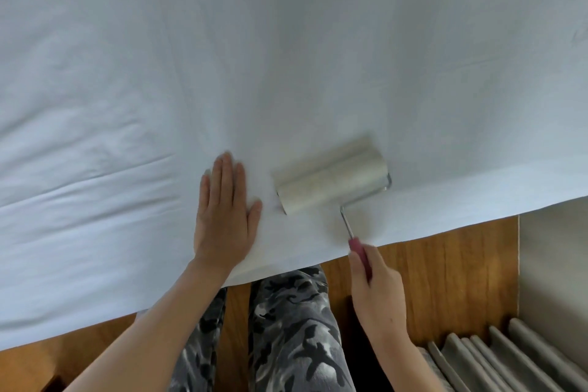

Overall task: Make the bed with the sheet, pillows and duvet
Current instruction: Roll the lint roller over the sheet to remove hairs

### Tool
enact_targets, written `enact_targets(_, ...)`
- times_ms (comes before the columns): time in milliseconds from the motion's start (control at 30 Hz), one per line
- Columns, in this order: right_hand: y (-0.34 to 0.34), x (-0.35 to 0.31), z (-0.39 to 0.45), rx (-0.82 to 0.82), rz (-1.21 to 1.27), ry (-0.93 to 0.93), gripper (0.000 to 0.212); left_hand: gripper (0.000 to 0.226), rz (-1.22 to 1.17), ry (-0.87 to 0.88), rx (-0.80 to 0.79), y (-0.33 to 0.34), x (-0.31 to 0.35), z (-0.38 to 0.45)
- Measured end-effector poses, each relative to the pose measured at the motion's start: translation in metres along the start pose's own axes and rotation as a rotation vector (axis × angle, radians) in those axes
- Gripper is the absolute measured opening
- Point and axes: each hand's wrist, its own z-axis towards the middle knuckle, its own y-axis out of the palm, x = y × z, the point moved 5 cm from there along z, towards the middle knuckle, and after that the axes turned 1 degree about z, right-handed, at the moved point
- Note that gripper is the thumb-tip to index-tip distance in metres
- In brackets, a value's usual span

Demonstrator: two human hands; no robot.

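Two hands working: left hand [224,213] flat, pinning white sheet [286,57] taut; right hand [377,291] grasps lint roller [332,178] handle, clearing lint.

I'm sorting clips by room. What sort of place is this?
Most likely a bedroom: a white sheet spread over a bed, a wooden floor beside it, and grey curtain folds by the wall.

From nine through twelve to three o'clock the white sheet [286,41] lies open, obstructed only by the flat left hand [224,216] and the lint roller [331,181] near six.
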Motion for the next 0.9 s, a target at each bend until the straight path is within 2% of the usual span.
enact_targets(133, -0.011, 0.031, -0.032, -0.053, -0.038, 0.096, 0.018, 0.065, 0.032, 0.210, -0.101, 0.012, 0.019, -0.031)
enact_targets(267, -0.033, 0.024, -0.052, -0.076, -0.032, 0.116, 0.011, 0.064, 0.074, 0.375, -0.246, 0.005, 0.032, -0.069)
enact_targets(433, -0.072, -0.007, -0.078, -0.064, 0.026, 0.094, 0.007, 0.063, 0.117, 0.383, -0.342, -0.053, 0.041, -0.087)
enact_targets(567, -0.116, -0.027, -0.108, -0.015, 0.040, 0.092, 0.019, 0.064, 0.109, 0.340, -0.414, -0.122, 0.052, -0.077)
enact_targets(733, -0.184, -0.055, -0.150, 0.123, 0.063, 0.117, 0.025, 0.065, 0.079, 0.291, -0.274, -0.213, 0.068, -0.041)
enact_targets(833, -0.216, -0.072, -0.184, 0.241, 0.155, 0.151, 0.025, 0.060, 0.065, 0.337, -0.197, -0.272, 0.074, -0.030)
enact_targets(900, -0.227, -0.079, -0.189, 0.283, 0.210, 0.135, 0.023, 0.057, 0.025, 0.289, -0.169, -0.293, 0.069, -0.023)
